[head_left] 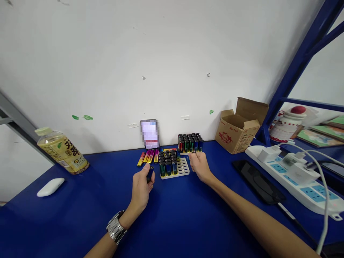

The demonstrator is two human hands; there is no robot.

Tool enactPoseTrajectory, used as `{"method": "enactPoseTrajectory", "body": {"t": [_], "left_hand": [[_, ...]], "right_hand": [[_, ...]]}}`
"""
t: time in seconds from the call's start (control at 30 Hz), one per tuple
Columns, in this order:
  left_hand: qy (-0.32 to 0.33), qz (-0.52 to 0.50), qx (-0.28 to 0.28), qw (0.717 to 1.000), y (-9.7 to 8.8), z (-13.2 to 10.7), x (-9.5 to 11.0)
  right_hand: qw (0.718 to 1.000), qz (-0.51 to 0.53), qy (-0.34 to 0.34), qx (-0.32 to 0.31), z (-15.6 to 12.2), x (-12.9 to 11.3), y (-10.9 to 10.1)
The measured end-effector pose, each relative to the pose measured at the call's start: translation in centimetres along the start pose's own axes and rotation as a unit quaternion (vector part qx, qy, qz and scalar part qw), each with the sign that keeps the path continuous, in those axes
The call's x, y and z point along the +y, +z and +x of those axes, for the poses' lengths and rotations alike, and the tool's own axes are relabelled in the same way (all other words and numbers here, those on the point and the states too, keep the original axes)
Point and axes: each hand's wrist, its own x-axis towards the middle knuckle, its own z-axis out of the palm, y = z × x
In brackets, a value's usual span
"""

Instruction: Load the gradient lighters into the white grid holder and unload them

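the light is soft and rather even, and the wall [172, 53] looks pale grey. a faint shadow lies beside the bottle [63, 150]. the phone screen [149, 132] glows, partly hidden by blocky pixels. print on the batteries [168, 169] is too small for reading. near the right edge, the power strip [298, 187] appears stretched.

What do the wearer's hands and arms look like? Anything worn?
Left hand and right hand are both ungloved, with no sleeves in view. A shiny silver metal link band circles the left wrist; nothing shows on the right.
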Motion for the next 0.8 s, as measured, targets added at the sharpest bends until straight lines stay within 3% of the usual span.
{"method": "enactPoseTrajectory", "body": {"t": [0.2, 0.4, 0.5, 0.8], "left_hand": [[-0.013, 0.032, 0.009, 0.999, -0.3, 0.4, -0.4], [-0.020, 0.006, 0.019, 1.000, -0.5, 0.4, -0.1], [-0.035, 0.024, 0.024, 0.999, -0.4, 0.3, 0.1], [-0.023, 0.049, 0.044, 0.998, -0.2, 0.6, 0.2]], "right_hand": [[1.000, -0.021, 0.001, 0.023, -0.1, -0.1, 0.1], [0.997, 0.062, -0.004, -0.054, -0.4, -0.6, -0.2], [0.995, 0.078, -0.006, -0.057, -0.3, -0.6, -0.3], [0.988, -0.103, -0.109, -0.032, 0.4, -0.5, -1.0]]}}
